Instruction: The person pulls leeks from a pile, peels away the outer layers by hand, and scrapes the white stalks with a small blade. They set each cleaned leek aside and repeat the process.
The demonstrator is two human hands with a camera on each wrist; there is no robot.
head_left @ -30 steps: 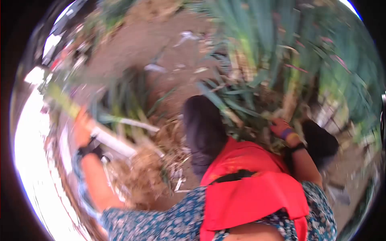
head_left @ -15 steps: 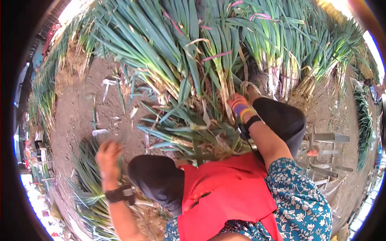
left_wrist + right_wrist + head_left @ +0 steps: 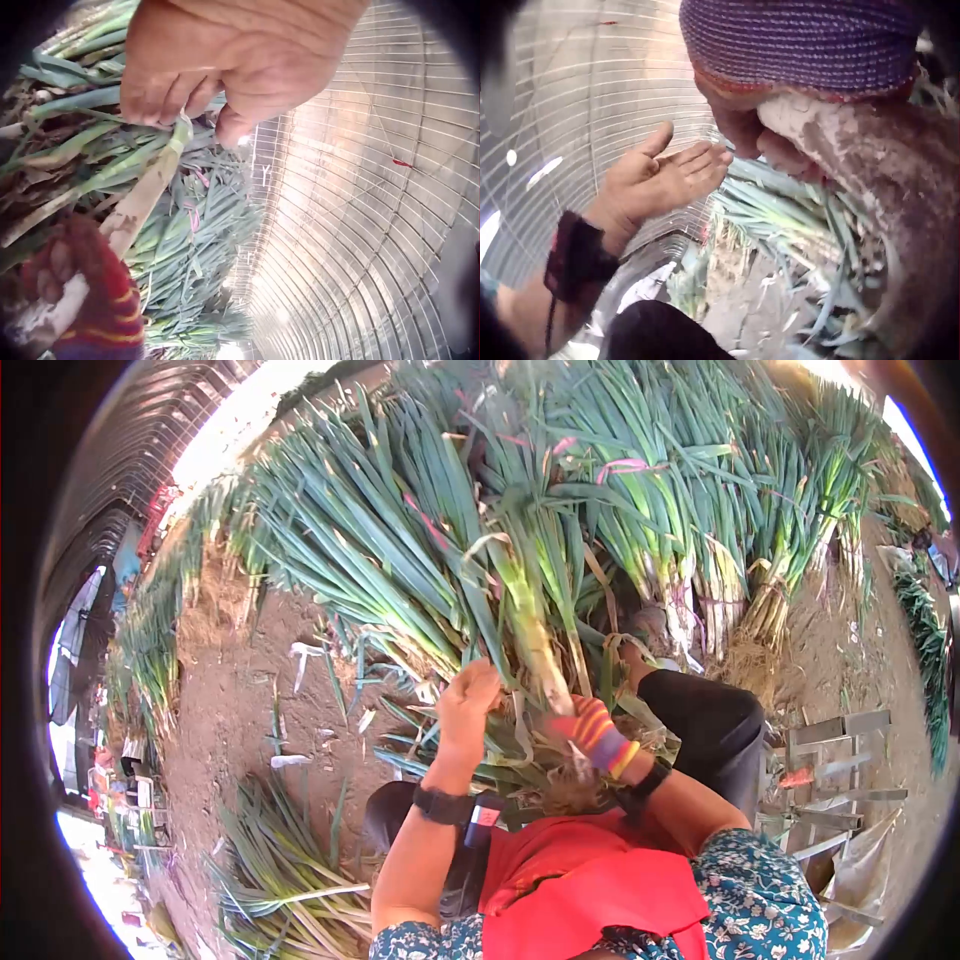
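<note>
My right hand (image 3: pixel 597 738), in a striped knit glove, grips a large green onion (image 3: pixel 537 635) low on its pale stem. The stalk leans up and away from me, its leaves overlapping the bundles behind. In the right wrist view the stem's lower part (image 3: pixel 904 176) is caked with dry soil beneath the gloved fingers. My bare left hand (image 3: pixel 468 700) is held just left of the stalk, palm turned towards it. Its fingers (image 3: pixel 694 169) are nearly straight with nothing in them. In the left wrist view they overlap the stalk's green part (image 3: pixel 178 139).
Tied bundles of green onions (image 3: pixel 670 530) stand along the far side. A loose pile of green onions (image 3: pixel 290 870) lies at the left on bare soil (image 3: pixel 240 680). Loose leaves (image 3: pixel 420 745) lie before my knees. A metal frame (image 3: pixel 840 760) stands at the right.
My left hand held a green onion at far left, was empty half a second ago, and has swung right beside my other hand. My right hand has drawn a stalk nearer my lap.
</note>
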